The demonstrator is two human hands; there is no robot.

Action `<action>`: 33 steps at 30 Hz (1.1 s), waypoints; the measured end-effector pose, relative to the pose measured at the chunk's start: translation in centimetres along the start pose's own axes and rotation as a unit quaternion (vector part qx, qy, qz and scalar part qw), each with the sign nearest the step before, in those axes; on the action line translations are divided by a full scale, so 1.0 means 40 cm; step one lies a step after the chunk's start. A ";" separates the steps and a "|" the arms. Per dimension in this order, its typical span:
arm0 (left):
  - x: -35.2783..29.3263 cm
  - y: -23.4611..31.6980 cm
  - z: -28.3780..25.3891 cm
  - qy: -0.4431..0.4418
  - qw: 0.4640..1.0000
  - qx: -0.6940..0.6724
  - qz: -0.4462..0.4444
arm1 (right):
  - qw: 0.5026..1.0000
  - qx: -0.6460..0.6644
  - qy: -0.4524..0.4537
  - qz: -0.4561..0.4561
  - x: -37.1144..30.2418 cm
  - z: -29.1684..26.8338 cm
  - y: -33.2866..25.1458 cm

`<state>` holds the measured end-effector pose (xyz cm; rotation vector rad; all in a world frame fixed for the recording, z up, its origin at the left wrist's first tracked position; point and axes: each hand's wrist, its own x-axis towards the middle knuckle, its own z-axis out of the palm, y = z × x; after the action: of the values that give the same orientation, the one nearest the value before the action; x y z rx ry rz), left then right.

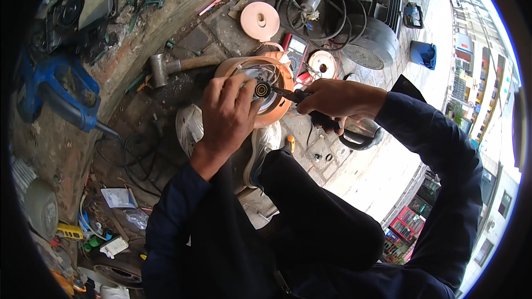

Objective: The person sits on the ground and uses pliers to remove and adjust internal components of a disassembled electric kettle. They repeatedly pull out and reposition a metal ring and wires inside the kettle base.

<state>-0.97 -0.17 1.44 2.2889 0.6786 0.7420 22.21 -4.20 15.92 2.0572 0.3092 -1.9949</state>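
Observation:
An orange round housing (286,80) with bare metal inside stands in front of me, between my feet. My left hand (224,116) reaches over its near left rim, fingers bent, fingertips closed against a small round black part (262,89) with gold-coloured rings. In my right hand (341,99) is a pair of dark pliers (296,95), handles in the palm. The jaws point left and come up to the edge of the black part; whether they grip it I cannot tell. The fingers partly hide the inside of the housing.
A hammer (183,65) lies left of the housing. Behind are a pink disc (260,21), a red multimeter (295,50), a spool (322,65), and a grey motor (374,36) with looped cables. A blue power tool (64,91) rests at far left, above scattered scraps.

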 end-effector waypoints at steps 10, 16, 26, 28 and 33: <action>-0.004 0.000 0.004 -0.001 1.000 -0.005 -0.004 | 1.000 -0.023 -0.008 0.020 -0.017 -0.018 -0.042; -0.004 -0.004 0.007 0.007 1.000 0.007 0.009 | 0.999 -0.023 -0.026 0.009 -0.033 -0.026 -0.039; -0.004 -0.002 0.005 0.002 1.000 0.006 0.006 | 0.999 -0.013 -0.029 0.006 -0.029 -0.023 -0.022; -0.004 -0.002 0.005 0.000 1.000 0.005 0.004 | 0.999 -0.013 -0.030 0.006 -0.027 -0.023 -0.021; -0.004 -0.001 0.003 -0.003 1.000 0.001 -0.001 | 0.999 -0.015 -0.034 0.002 -0.028 -0.025 -0.024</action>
<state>-0.99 -0.29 1.28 2.2903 0.6788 0.7347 22.81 -2.93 17.02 1.9670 0.3198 -2.0404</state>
